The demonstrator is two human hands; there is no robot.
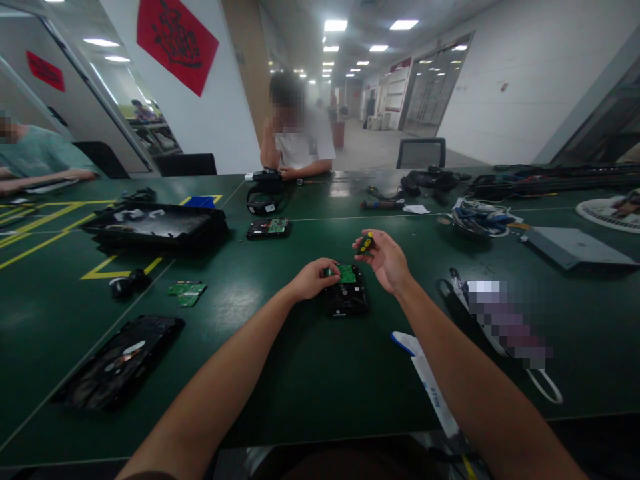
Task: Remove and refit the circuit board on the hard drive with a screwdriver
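Note:
A black hard drive [347, 297] lies on the green table [280, 360] in front of me, with a green circuit board [346, 273] on its far end. My left hand [314, 279] is closed, its fingers pinching the left edge of that board. My right hand [384, 259] hovers just right of and above the drive, fingers curled around a small yellow-and-black screwdriver [367, 243].
Another hard drive [269, 228] lies further back, loose green boards [187, 292] and an opened drive [120, 360] to the left, a black tray [155, 225] behind them. A lanyard [500, 327] and cables [480, 219] lie right. A person sits across the table, another at far left.

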